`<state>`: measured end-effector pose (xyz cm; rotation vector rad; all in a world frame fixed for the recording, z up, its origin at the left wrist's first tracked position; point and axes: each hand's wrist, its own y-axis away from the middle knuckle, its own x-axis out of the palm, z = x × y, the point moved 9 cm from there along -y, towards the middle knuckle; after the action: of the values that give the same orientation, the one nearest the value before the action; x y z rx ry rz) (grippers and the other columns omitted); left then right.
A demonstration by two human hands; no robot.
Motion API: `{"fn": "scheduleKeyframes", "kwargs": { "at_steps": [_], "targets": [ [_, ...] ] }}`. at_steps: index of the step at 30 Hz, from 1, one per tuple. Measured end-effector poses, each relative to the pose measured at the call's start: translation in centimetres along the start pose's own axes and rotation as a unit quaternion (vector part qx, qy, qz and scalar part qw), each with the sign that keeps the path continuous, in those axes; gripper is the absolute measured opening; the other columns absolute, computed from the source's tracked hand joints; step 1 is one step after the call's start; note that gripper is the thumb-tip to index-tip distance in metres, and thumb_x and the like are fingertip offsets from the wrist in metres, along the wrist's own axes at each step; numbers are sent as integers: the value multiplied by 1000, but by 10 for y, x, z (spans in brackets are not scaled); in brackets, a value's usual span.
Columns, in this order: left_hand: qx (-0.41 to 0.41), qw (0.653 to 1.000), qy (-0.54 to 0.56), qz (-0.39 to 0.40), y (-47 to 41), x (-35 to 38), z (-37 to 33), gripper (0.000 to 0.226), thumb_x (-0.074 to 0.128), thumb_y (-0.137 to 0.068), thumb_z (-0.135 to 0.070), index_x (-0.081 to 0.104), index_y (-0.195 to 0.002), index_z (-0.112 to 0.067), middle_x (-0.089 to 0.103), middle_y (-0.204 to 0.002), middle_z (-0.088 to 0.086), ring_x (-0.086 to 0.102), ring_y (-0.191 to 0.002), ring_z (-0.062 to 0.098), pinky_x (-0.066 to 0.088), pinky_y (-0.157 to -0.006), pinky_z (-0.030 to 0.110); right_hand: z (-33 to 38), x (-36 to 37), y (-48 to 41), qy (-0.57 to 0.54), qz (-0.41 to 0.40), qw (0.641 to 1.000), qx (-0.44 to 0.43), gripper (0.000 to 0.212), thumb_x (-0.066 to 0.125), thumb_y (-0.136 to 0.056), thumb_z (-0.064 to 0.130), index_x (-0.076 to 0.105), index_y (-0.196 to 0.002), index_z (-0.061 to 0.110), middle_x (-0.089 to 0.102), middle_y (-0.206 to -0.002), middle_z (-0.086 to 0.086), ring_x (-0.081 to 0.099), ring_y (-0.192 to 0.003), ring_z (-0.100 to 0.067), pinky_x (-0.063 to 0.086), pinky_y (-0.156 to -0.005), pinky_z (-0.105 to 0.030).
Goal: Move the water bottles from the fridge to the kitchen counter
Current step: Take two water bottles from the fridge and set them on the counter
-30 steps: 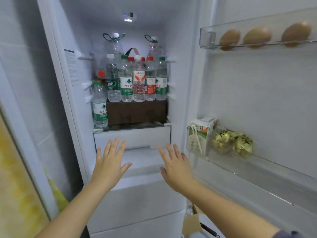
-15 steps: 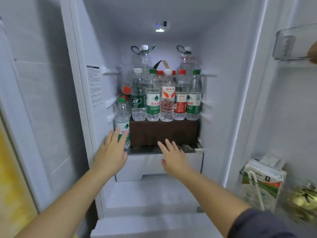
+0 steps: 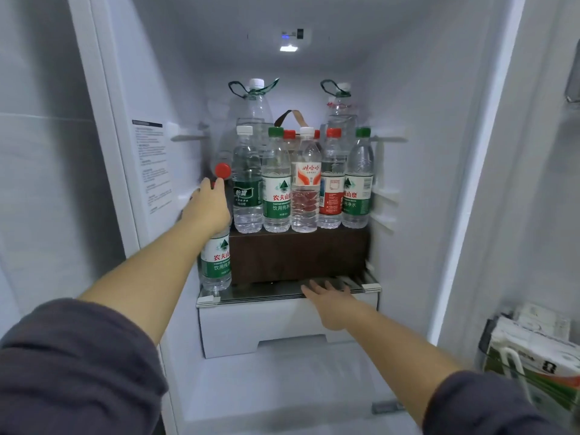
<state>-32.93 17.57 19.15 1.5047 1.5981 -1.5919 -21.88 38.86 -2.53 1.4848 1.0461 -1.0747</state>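
Observation:
Several small water bottles [image 3: 276, 183] stand in a row on a dark brown box [image 3: 298, 255] inside the open fridge, with two big handled bottles [image 3: 251, 108] behind them. One green-label water bottle [image 3: 216, 262] stands lower, on the glass shelf [image 3: 282, 293] at the left. My left hand [image 3: 208, 205] covers that bottle's neck and shoulder; its finger grip is hidden. A red-capped bottle [image 3: 222, 170] sits just behind the hand. My right hand [image 3: 329, 298] lies flat with fingers spread at the shelf's front edge, holding nothing.
A white drawer [image 3: 282, 324] sits under the glass shelf. The fridge's left wall [image 3: 150, 171] is close beside my left hand. At the lower right the door shelf holds a carton [image 3: 533, 356].
My view has closed in on the fridge. My left hand rose from beside the green-label bottle onto its top. My right hand slid forward to the shelf edge.

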Motion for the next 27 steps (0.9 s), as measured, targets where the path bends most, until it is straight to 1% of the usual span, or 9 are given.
{"fn": "scheduleKeyframes", "kwargs": {
  "at_steps": [4,7,10,15,18,21,23,25,27],
  "targets": [
    [18,998,-45,27,-14,7,-4,50,53,-89,-8,37,-136,-4,33,-142,19,45,-124,42,42,-100,50,-1,2,-2,-7,10,1000,-1,89,40,-90,-9,-5,-158,27,-11,-166,1,-3,-153,-33,6,-119,-63],
    [24,998,-66,0,-14,5,-5,39,53,-89,-3,41,-126,-2,37,-129,20,50,-111,43,43,-89,50,-1,3,-3,-10,15,1000,-3,90,40,-90,-10,-5,-158,28,-11,-166,2,-4,-153,-33,6,-119,-63],
    [22,998,-50,-31,-10,-1,-3,33,54,-88,1,42,-119,-1,38,-121,20,55,-98,42,48,-83,52,-1,4,-3,-16,17,1000,-3,91,40,-90,-10,-5,-158,28,-12,-166,2,-5,-153,-32,6,-119,-64],
    [-25,996,4,-83,10,-20,3,28,58,-94,-9,46,-117,2,50,-118,24,55,-104,43,43,-81,47,0,4,-1,-20,19,1000,-3,92,42,-89,-9,-6,-158,28,-13,-166,3,-6,-153,-31,6,-119,-62],
    [3,994,-3,-113,28,-37,-3,21,57,-95,-11,49,-110,2,54,-110,23,56,-99,42,43,-77,47,1,2,2,-37,22,999,0,91,42,-89,-7,-5,-158,28,-13,-166,3,-7,-153,-31,6,-119,-62],
    [49,990,25,-132,38,-63,-15,28,59,-95,-18,53,-116,0,58,-113,22,56,-102,40,45,-84,47,1,-3,5,-83,24,996,-3,86,52,-93,11,0,-159,28,-9,-167,3,-5,-153,-30,8,-120,-59],
    [94,987,54,-121,42,-76,-31,35,60,-95,-22,54,-123,-3,59,-120,18,55,-109,36,43,-91,43,7,-13,5,-210,1,977,-24,91,65,-91,29,5,-159,27,2,-167,3,7,-153,-26,16,-122,-48],
    [125,983,90,-101,45,-80,-48,38,62,-94,-24,54,-127,-6,59,-124,15,56,-111,30,43,-95,39,25,-30,9,-384,-23,920,-80,101,75,-85,38,8,-159,25,14,-165,4,19,-150,-18,25,-120,-35],
    [138,979,129,-82,48,-75,-59,38,64,-92,-25,56,-126,-10,60,-123,12,57,-103,24,46,-91,36,46,-51,16,-491,-54,859,-132,103,79,-81,35,13,-159,23,23,-163,6,26,-147,-10,28,-119,-32]
  ]
}}
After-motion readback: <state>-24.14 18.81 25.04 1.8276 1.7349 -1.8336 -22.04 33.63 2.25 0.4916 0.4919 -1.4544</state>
